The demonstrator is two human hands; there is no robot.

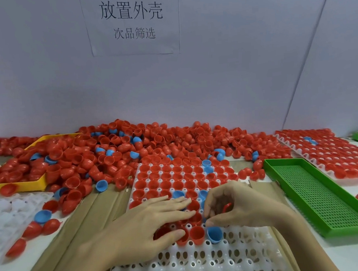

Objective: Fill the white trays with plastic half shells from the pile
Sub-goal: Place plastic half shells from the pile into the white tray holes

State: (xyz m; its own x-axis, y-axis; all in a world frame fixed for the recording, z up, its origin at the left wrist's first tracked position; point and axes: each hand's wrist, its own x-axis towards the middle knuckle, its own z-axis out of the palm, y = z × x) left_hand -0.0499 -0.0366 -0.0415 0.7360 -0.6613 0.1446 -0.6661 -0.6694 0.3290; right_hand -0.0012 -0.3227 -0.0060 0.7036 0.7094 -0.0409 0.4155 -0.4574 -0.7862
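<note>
At table's near edge, white tray (202, 257) half filled; front rows empty. Right hand (239, 205) pinches red shell (227, 207), fingertips touching blue shell (214, 234) just below. Left hand (149, 221) flat, fingers straight, pressing seated shells. Pile (120, 147) along far edge.

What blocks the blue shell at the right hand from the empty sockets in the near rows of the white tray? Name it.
Nothing visible. The blue shell sits at the edge of the filled rows under the right hand, and the white tray sockets just in front of it lie open. The left hand rests on red shells to the side, not on that path.
</note>
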